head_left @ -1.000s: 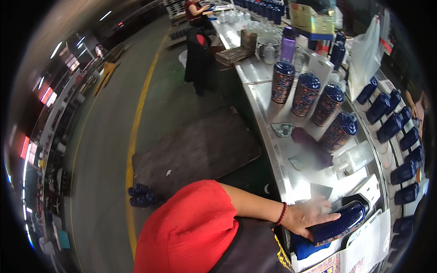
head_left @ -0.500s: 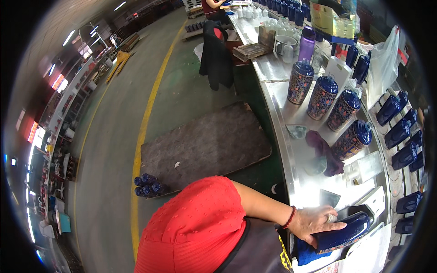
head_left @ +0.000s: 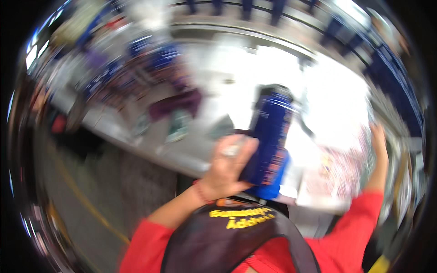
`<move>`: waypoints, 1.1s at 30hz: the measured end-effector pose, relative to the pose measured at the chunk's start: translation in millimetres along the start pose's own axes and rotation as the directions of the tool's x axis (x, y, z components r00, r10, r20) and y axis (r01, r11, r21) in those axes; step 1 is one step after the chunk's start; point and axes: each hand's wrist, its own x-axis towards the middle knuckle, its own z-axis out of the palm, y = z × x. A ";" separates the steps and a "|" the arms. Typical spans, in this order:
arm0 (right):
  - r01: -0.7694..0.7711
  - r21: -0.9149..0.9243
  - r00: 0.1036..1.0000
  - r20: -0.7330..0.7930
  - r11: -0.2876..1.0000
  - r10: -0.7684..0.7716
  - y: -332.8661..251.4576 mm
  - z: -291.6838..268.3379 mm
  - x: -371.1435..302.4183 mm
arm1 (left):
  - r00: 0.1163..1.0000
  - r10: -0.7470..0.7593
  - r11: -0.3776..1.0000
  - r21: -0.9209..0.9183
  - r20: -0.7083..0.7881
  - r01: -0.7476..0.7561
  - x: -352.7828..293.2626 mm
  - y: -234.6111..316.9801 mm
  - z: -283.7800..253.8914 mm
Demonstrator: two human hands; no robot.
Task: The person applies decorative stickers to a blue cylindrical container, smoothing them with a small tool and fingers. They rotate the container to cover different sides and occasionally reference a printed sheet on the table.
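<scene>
A glossy dark blue bottle (head_left: 273,132) with an orange-pink pattern along one side lies on the bench in front of me. My left hand (head_left: 231,159), with a ring and a red bracelet, holds it near its lower end. A bright blue cloth (head_left: 276,182) shows beneath that end, and a dark support (head_left: 259,107) sits beside its upper part. To the right lies a sheet with a pinkish print (head_left: 325,175). My right hand (head_left: 378,134) reaches beyond this sheet at the bench's right side; its fingers are smeared by motion.
Patterned blue bottles (head_left: 166,59) stand at the left of the bright metal bench (head_left: 159,152). Near them lie a purple cloth (head_left: 177,103) and a greenish translucent piece (head_left: 179,125). More dark blue bottles (head_left: 277,11) line the far side.
My view has swung right, bringing my right arm and the printed sheet into sight. My left hand stays on the blue bottle. Motion now blurs the picture.
</scene>
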 end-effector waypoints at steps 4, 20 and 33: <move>-0.056 0.027 0.996 -0.073 0.998 0.058 -67.5 -36.0 -9.9 | 0.999 0.047 0.999 0.000 0.001 -0.047 8.6 -8.7 -8.1; -0.028 -0.080 0.998 -0.052 0.996 0.024 -161.5 -67.5 20.0 | 0.999 0.016 1.000 0.007 0.049 -0.017 11.2 -37.7 -13.5; -0.031 -0.072 0.998 0.060 0.997 0.036 -169.8 -61.7 35.8 | 0.999 0.026 1.000 -0.019 0.045 -0.025 8.5 -38.3 -11.1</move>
